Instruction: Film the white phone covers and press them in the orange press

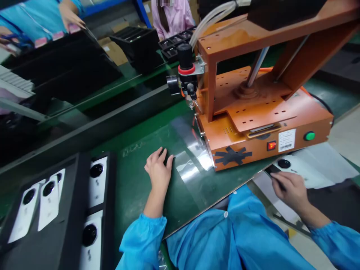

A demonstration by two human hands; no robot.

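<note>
My left hand rests over the green table mat, fingers apart, with nothing in it. Left of it, white panels with round black camera rings lie in black trays, one panel in the nearer tray. At the right, my right hand has its fingers closed on a small black item whose shape is partly hidden. Just beyond that hand a white panel with a black ring lies beside a translucent sheet.
An orange press machine with a lit red switch and a green button stands on the table between and beyond my hands. Clear film lies at its left. Across the bench are stacked black trays and two other people.
</note>
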